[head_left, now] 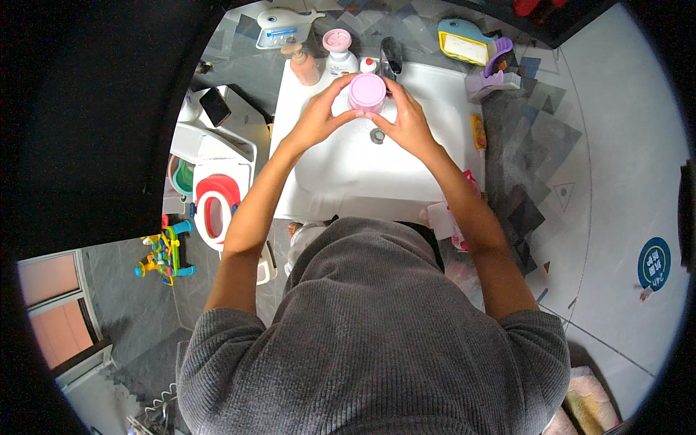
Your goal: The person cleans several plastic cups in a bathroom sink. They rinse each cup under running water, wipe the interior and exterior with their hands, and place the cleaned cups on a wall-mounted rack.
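Note:
A pink round jar with a paler pink lid (367, 90) is held above the far part of the white sink (326, 174). My left hand (319, 116) curves round its left side and my right hand (411, 125) round its right. Both thumbs meet at the jar's near side; the far fingertips are partly hidden behind it. Just below the jar shows the sink's round drain (377, 135). Behind it stand a dark faucet (391, 54) and a small white bottle with a red top (368, 65).
On the sink's back left stand a peach pump bottle (305, 70) and a white foam bottle with pink top (338, 52). Whale-shaped soap dishes (286, 32) sit beyond. A yellow tube (478, 133) lies on the right rim. A toilet with red child seat (217, 192) stands left.

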Available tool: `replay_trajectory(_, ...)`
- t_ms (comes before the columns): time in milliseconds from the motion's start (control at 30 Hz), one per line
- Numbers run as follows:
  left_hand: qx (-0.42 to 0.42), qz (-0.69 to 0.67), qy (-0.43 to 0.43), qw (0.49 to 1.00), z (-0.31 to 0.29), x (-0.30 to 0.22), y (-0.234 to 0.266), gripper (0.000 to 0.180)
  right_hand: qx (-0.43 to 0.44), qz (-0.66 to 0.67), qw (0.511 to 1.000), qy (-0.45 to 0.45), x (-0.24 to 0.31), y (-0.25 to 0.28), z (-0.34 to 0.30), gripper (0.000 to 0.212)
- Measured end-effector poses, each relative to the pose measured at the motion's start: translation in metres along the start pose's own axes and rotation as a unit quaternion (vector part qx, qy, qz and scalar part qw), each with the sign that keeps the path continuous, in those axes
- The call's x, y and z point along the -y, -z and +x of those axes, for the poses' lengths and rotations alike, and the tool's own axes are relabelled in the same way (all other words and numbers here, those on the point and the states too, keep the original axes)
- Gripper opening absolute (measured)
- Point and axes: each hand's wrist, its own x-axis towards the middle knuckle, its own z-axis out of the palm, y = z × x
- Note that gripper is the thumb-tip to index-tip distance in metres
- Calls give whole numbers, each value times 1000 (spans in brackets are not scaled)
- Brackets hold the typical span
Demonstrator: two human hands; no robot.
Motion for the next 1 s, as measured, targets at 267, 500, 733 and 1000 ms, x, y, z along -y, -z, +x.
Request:
replay_trajectory(267,155,-219,398,877,-54,113,-71,64,245,45,922,-296,-97,-76,-65,60)
replay_trajectory(500,20,51,171,984,-45,60,-75,62,57,-48,995,-68,-58,-53,-65,64)
replay_trajectory(733,110,134,222,960,-41,64,-57,63,111,13,981,-156,-67,-58,-68,65)
replay_trajectory(1000,71,-42,238,968,-76,84,-32,62,155,71,972,-163,-40,-88,-58,64)
